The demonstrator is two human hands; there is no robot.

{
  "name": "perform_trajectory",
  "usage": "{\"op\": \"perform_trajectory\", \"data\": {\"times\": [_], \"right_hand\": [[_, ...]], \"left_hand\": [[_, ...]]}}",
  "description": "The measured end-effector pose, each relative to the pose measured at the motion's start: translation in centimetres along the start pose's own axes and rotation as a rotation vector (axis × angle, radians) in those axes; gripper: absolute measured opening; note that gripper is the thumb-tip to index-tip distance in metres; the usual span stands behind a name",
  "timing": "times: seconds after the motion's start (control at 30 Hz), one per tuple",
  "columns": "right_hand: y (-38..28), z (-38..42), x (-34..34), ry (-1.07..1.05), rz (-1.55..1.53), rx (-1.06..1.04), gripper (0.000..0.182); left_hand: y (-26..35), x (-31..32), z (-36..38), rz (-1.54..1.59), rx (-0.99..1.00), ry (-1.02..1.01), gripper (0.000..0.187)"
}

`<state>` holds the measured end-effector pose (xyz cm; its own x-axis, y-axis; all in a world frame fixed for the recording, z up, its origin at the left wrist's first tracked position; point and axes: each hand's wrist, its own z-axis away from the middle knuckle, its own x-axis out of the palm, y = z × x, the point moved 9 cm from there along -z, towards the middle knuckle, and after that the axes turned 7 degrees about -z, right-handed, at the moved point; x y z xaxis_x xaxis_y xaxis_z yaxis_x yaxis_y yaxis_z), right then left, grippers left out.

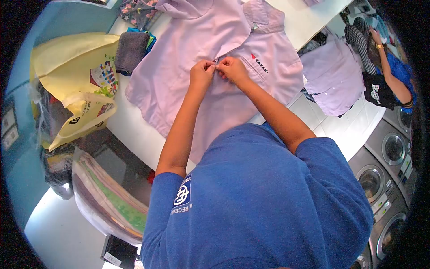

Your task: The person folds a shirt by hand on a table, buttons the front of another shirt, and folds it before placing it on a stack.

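A pale lilac shirt (pixel 192 45) lies spread on a white table, its collar (pixel 268 24) towards the far side. Red and black "YAZAKI" lettering marks its chest, above a pocket slit. My left hand (pixel 202 72) is closed in a pinch on the shirt's front edge. Right beside it, my right hand (pixel 231 71) pinches the same edge, the fingertips of both nearly touching. Whatever small part lies between the fingertips is hidden.
Left of the shirt are a folded dark grey towel (pixel 131 51) and a yellow plastic bag (pixel 71 67). Packed folded linens (pixel 107 188) sit lower left. On the right, another lilac garment (pixel 333 74) lies near a co-worker's arm (pixel 392 74), above front-loading washers (pixel 371 183).
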<state>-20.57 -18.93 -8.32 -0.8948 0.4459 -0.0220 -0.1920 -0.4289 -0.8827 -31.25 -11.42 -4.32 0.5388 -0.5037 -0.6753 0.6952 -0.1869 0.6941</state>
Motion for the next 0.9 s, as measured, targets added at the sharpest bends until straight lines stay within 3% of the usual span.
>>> {"op": "perform_trajectory", "data": {"times": [0.17, 0.23, 0.47, 0.53, 0.63, 0.7, 0.73, 0.77, 0.8, 0.83, 0.87, 0.9], "right_hand": [[0.4, -0.1, 0.1, -0.027, -0.036, 0.023, 0.019], [0.3, 0.2, 0.3, -0.061, -0.091, 0.041, 0.019], [0.7, 0.9, 0.7, -0.07, -0.207, 0.2, 0.025], [1.0, 1.2, 0.6, -0.046, -0.228, 0.255, 0.027], [1.3, 1.5, 0.2, -0.03, -0.152, 0.314, 0.032], [1.6, 0.4, 0.1, -0.078, -0.104, 0.324, 0.032], [1.4, -0.1, 0.5, -0.116, -0.12, 0.328, 0.028], [0.7, 0.3, 0.7, -0.137, -0.155, 0.35, 0.023], [0.3, 0.6, 0.9, -0.152, -0.199, 0.374, 0.019], [-0.6, 0.9, 1.2, -0.177, -0.227, 0.382, 0.016], [0.2, 0.1, 1.0, -0.187, -0.3, 0.369, 0.016], [-1.3, 1.0, 1.8, -0.249, -0.374, 0.369, 0.017]], "left_hand": [[-0.6, 0.1, -0.2, 0.071, -0.077, -0.028, 0.014], [-2.9, 2.0, 0.2, 0.454, -0.365, -0.227, 0.014], [-2.6, 2.6, -0.3, 0.369, -0.267, -0.265, 0.014], [-1.5, 1.6, -0.6, 0.096, -0.125, -0.164, 0.013], [-0.6, 1.5, 0.0, 0.077, -0.051, -0.046, 0.012], [-2.2, 3.7, -0.5, 0.273, -0.123, -0.093, 0.011], [-3.9, 6.1, -1.4, 0.272, -0.056, -0.138, 0.015], [-0.3, 3.1, 0.2, 0.262, -0.081, -0.156, 0.016], [-0.8, 4.8, 0.0, 0.359, -0.103, -0.251, 0.015], [-0.4, 4.7, 0.3, 0.4, -0.013, -0.172, 0.013], [-1.4, 5.2, -0.4, 0.211, -0.032, -0.011, 0.011], [-1.2, 3.8, 0.7, 0.662, -0.256, 0.026, 0.006]]}}
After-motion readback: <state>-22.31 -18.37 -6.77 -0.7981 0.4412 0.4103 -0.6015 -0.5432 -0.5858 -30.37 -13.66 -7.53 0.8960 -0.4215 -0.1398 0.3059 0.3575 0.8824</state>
